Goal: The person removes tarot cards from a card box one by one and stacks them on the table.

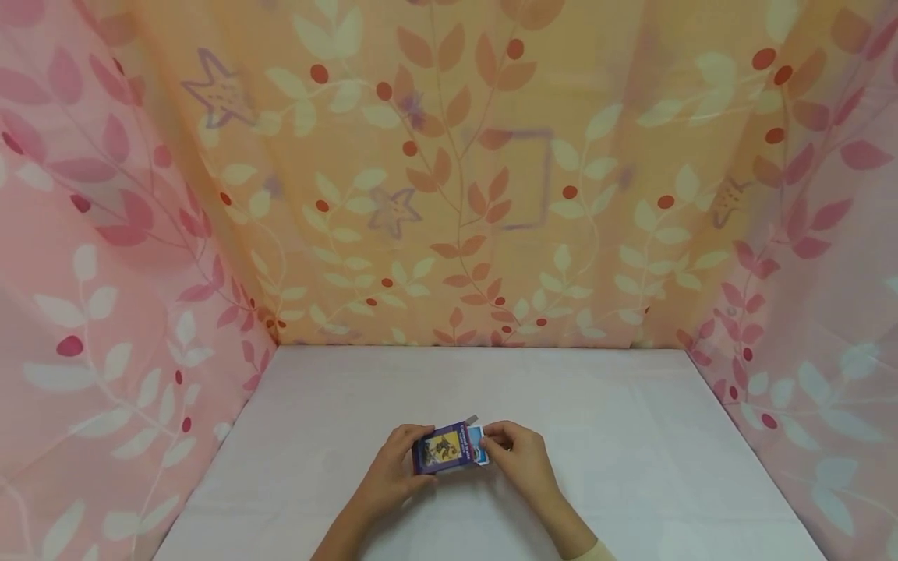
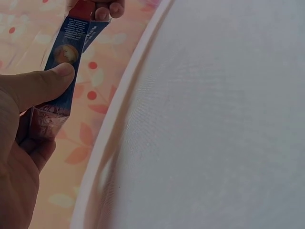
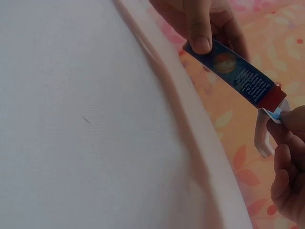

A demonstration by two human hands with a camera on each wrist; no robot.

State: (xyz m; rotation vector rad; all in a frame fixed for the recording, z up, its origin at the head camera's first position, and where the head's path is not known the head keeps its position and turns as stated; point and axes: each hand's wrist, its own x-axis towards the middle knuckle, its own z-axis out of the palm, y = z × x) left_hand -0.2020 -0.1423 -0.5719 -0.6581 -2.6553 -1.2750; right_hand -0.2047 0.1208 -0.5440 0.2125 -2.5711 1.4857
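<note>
A small purple card box (image 1: 440, 449) with a yellow picture on its front is held above the table by my left hand (image 1: 389, 470). The left thumb (image 2: 59, 76) presses the narrow printed side of the box, and the fingers go behind it. From the open right end a blue-and-white stack of cards (image 1: 479, 446) sticks out partway. My right hand (image 1: 522, 461) pinches those cards between thumb and fingers. A pale end flap (image 3: 261, 136) hangs open beside the right fingertips in the right wrist view. How many cards there are is hidden.
A white cloth-covered table (image 1: 337, 405) lies under both hands. Behind it hangs an orange leaf-patterned curtain (image 1: 456, 257), with pink patterned cloth (image 1: 126, 296) on the left and more pink cloth (image 1: 807, 312) on the right.
</note>
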